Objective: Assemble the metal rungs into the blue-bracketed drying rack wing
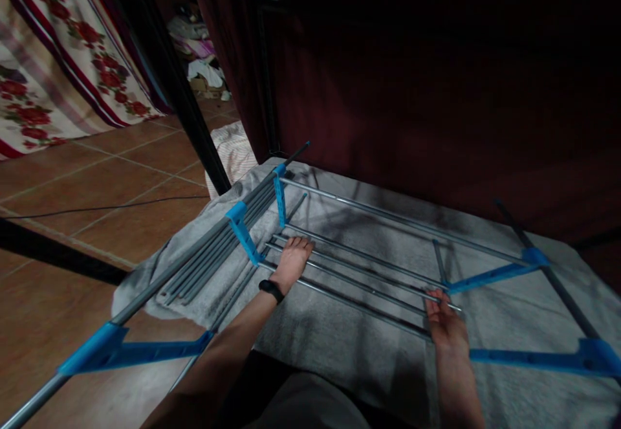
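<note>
In front of me lies a rack frame of grey metal tubes joined by blue plastic brackets (140, 352). Several thin metal rods (373, 292) run crosswise between its two sides. My left hand (292, 262), with a black band on the wrist, is closed over rods near their left ends. At the other end, my right hand (445, 319) has its fingers curled around a rod whose tip sticks out past them. Close to the right fingers is another blue bracket (490, 278). My palms hide parts of the rods.
Several loose grey tubes (220, 251) lie side by side on the grey blanket (310, 325), left of the frame. Dark posts (179, 86) and a maroon curtain (388, 112) stand around the bed. Beyond are a tiled floor (97, 183), a black cable and a floral cloth (63, 60).
</note>
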`<state>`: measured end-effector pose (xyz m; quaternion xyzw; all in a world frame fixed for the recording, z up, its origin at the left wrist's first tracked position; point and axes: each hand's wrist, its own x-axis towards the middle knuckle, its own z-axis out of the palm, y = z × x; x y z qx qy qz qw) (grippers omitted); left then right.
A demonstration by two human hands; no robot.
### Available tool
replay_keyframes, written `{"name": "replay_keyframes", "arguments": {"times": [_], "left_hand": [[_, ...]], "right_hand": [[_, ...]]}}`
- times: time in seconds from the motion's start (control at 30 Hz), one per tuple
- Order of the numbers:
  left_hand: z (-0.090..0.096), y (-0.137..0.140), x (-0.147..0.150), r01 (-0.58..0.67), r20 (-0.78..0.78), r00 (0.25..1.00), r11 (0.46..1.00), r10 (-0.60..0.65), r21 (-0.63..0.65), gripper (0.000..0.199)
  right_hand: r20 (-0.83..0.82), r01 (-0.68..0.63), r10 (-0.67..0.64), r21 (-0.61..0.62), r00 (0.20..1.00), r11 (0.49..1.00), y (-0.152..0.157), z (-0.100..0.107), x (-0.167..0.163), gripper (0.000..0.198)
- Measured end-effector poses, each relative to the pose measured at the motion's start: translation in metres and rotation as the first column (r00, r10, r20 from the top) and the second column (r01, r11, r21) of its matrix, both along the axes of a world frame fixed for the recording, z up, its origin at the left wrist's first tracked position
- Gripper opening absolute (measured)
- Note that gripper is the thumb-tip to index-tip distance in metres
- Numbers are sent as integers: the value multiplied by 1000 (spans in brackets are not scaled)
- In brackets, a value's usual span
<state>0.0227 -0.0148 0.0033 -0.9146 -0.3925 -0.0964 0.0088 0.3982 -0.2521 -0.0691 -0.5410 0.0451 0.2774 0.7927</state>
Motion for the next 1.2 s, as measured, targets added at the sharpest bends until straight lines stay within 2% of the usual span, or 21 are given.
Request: {"name": "replay_keyframes", "arguments": {"times": [0.23,0.4,0.5,0.7,0.9,1.03,1.1,1.2], "left_hand": [[3,-1,0,-8,26,1000,1000,8,0,36],[5,-1,0,-16,28,999,1000,17,-20,36],[4,0,0,-33,32,999,999,34,-27,36],[4,2,0,-63,19,998,998,63,-1,38],[-1,9,-9,12,9,1000,1000,-12,6,43],[-10,26,-14,17,36,999,1000,-17,13,40],[-13,32,-16,-26,52,998,999,23,46,40],[-15,36,-21,-191,73,980,978,185,81,41]], "right_hand": [[39,-9,8,23,999,1000,1,1,-2,16],[-8,22,-22,36,1000,999,1,-1,-3,13],[20,-8,8,38,1000,999,1,-5,-2,16],[10,14,-15,121,1000,993,4,-10,-2,24],[-97,45,-31,148,995,988,11,10,-19,22],[-87,94,-75,232,993,968,19,24,-27,23],[-72,112,-96,274,993,955,22,27,-30,24],[-90,138,-117,295,989,945,24,29,-35,26]]}}
